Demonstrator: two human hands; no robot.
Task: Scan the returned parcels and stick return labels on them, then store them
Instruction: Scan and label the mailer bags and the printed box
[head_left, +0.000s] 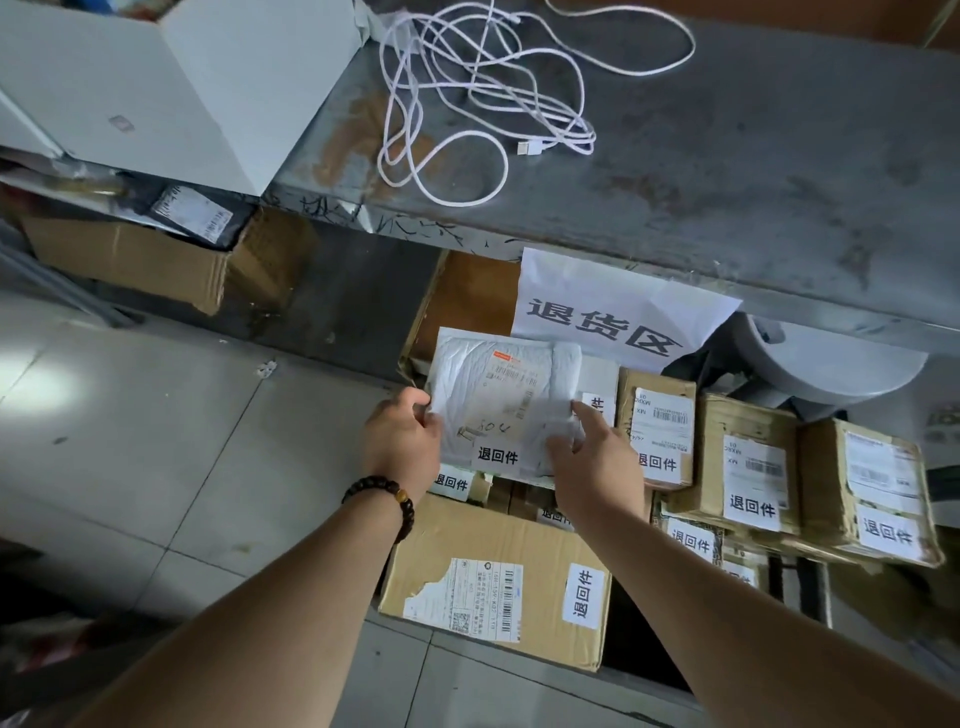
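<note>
A white padded mailer parcel (501, 400) with a shipping label and a white return sticker lies over a pile of parcels under a grey table. My left hand (402, 441) grips its left edge. My right hand (592, 460) holds its lower right corner, fingers over the top. Below it sits a large cardboard box (493, 582) with a return sticker. Several smaller taped cardboard boxes (753, 467) with return stickers are stacked to the right.
The grey table (727, 156) overhangs the pile; a tangled white cable (483, 98) and a white box (156, 88) lie on it. A paper sign (613, 312) hangs from its edge. Another cardboard box (156, 260) stands left. Tiled floor (130, 441) spreads to the left.
</note>
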